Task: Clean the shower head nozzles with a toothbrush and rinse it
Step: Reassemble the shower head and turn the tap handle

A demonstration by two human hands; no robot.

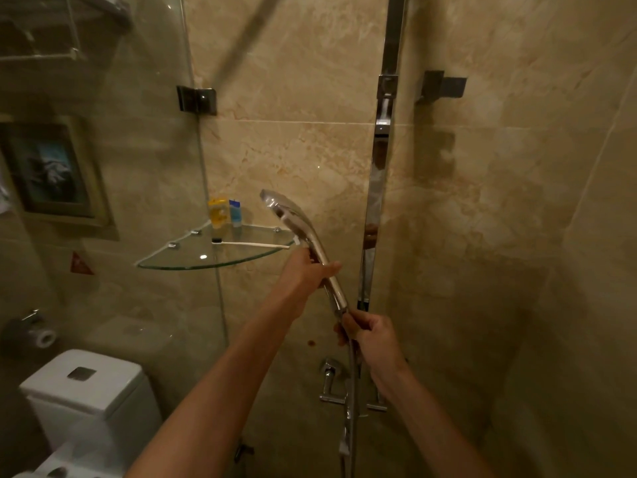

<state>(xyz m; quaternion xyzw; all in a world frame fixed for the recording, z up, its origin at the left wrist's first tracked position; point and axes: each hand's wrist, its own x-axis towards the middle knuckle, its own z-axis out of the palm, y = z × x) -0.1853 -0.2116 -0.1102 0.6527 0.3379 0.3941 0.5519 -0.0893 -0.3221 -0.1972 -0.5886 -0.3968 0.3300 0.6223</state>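
At frame centre the left hand grips the handle of the handheld shower head, off its holder; just below, the right hand pinches the hose. The toothbrush lies untouched on the glass corner shelf left of centre, so scrubbing and rinsing both seem still ahead. The nozzle face turns away from view.

A home or hotel bathroom: marble-tiled shower wall, glass corner shelf, toilet, chrome taps.
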